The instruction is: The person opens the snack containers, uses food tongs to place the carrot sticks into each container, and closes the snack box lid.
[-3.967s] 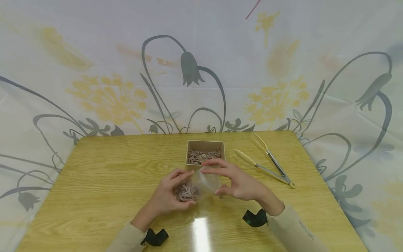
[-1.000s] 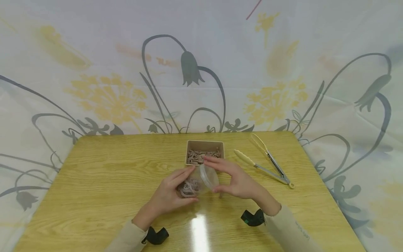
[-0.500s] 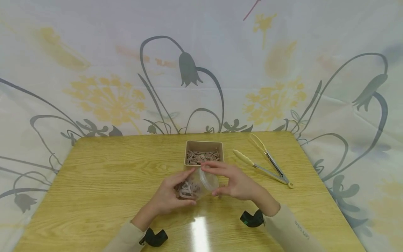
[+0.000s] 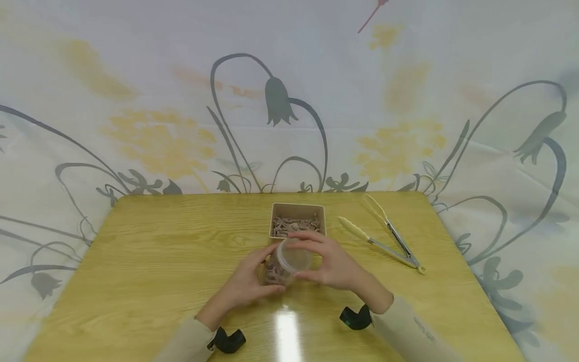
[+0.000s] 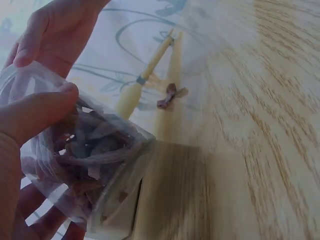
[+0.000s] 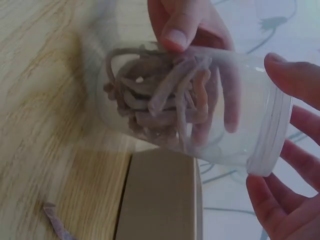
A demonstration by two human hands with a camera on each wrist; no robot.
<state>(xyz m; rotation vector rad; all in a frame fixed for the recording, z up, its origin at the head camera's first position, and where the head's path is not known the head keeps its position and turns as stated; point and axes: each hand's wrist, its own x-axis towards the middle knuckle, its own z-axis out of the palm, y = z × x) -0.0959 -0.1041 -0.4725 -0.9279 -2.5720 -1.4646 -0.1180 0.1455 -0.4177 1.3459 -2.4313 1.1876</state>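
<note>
A clear plastic jar (image 4: pixel 274 272) lies tilted between the hands, partly filled with brownish-grey dried strips (image 6: pixel 162 95). My left hand (image 4: pixel 246 281) grips the jar's body, thumb on one side and fingers on the other. At the jar's mouth sits a translucent screw lid (image 6: pixel 270 131), and my right hand (image 4: pixel 336 266) holds it by the rim with curled fingertips and thumb. Just behind the jar stands a beige rectangular box (image 4: pixel 320 215) with more of the strips in it. The palm sides of both hands are hidden in the head view.
Tongs (image 4: pixel 392 252) with cream tips lie spread on the wooden table (image 4: pixel 172 256), to the right of the box. A loose strip piece (image 6: pixel 56 220) lies on the wood near the box. A flower-printed cloth (image 4: pixel 316 70) hangs behind the table's far edge.
My right hand and the lid have come slightly left, closer to my left hand, and the lid's face has turned more toward the head camera. The box and tongs have stayed put.
</note>
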